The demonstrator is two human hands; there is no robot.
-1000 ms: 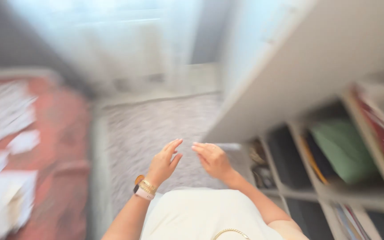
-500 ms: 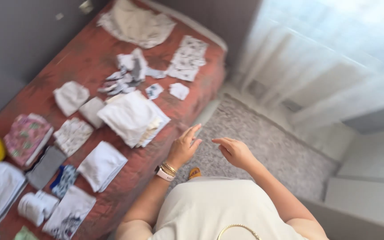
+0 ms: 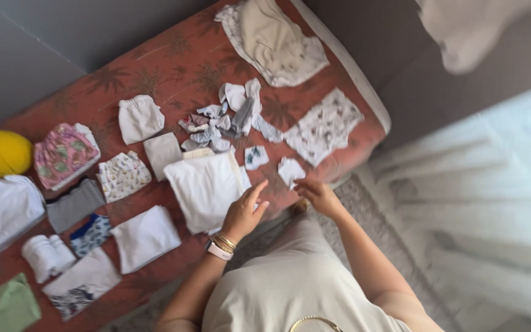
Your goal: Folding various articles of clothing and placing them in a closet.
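Hovering over the near edge of the folded white stack [image 3: 204, 187] on the bed [image 3: 173, 67], the left hand [image 3: 243, 213] is spread and empty; the right hand [image 3: 318, 195], open too, seems to touch the small white cloth [image 3: 290, 170] just beyond it.

Both arms reach forward from the torso, elbows bent. The left hand [image 3: 243, 213] is open, fingers spread and slightly curled, thumb up, with a watch and bracelets at the wrist. The right hand [image 3: 318, 195] stretches further ahead, palm down, fingers loosely extended and empty.
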